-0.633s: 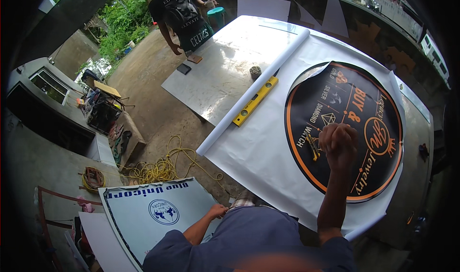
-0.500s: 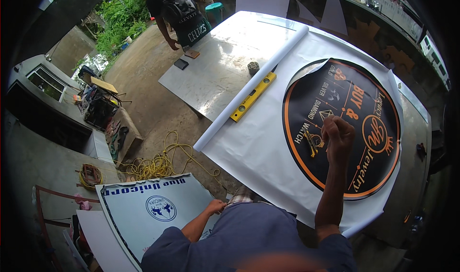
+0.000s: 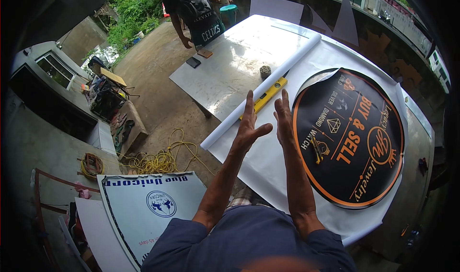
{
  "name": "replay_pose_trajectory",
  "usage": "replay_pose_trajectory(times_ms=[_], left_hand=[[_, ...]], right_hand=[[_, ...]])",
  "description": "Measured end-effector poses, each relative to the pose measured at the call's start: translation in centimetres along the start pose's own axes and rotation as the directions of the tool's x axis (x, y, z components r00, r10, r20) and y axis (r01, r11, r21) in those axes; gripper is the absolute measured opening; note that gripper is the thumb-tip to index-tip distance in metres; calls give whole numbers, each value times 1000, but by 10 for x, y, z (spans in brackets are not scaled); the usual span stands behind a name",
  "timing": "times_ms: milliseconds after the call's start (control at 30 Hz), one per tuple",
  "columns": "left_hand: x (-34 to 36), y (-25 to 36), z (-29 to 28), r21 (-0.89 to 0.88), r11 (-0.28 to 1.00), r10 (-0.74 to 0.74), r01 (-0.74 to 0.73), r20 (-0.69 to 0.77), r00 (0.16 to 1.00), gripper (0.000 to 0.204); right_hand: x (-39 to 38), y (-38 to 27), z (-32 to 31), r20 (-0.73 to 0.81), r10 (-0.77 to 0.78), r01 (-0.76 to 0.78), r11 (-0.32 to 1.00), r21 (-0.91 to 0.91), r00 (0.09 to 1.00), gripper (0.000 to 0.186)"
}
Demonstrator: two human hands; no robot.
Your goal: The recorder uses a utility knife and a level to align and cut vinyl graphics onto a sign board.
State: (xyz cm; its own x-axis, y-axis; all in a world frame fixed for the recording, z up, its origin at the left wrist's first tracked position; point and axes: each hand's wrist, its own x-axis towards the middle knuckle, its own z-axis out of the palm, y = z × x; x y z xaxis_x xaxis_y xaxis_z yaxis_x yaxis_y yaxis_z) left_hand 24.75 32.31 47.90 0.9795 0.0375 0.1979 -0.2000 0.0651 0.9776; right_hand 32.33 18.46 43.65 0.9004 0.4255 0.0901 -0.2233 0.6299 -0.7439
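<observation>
L hand (image 3: 247,129) + R hand (image 3: 283,123) up, empty, fingers out nr level (image 3: 275,89); prob. gauging/gesturing; gripping decal (image 3: 354,140) needs rightward reach.

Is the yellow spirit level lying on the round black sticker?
No, the yellow spirit level lies on the white sheet, apart from the round black sticker.

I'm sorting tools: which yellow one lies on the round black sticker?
The short utility knife, at the left of the round black sticker. The longer spirit level lies off it, on the white sheet.
</observation>
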Motion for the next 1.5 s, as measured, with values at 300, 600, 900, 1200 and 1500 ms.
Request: replay_pose_trajectory(times_ms=[300, 600, 900, 1200, 1500], left_hand=[[-26, -39, 34, 249, 967, -81, 56, 92, 992, 143], [-267, -85, -124, 377, 498, -513, 781, -598, 616, 37], [-383, -121, -123, 80, 116, -966, 990, -221, 131, 77], [-244, -75, -148, 846, 37, -992, 531, -32, 121, 69], [-169, -35, -175, 760, 581, -619, 293, 179, 764, 50]], right_hand=[[-37, -15, -10, -21, -215, 194, 916, -352, 976, 87], [-218, -6, -105, -1, 554, -479, 720, -502, 833, 50], [-306, 28, -53, -267, 826, -729, 230, -645, 497, 44], [-170, 51, -21, -378, 36, -330, 566, -755, 925, 38], [-46, 49, 37, -197, -127, -72, 637, -768, 972, 51]])
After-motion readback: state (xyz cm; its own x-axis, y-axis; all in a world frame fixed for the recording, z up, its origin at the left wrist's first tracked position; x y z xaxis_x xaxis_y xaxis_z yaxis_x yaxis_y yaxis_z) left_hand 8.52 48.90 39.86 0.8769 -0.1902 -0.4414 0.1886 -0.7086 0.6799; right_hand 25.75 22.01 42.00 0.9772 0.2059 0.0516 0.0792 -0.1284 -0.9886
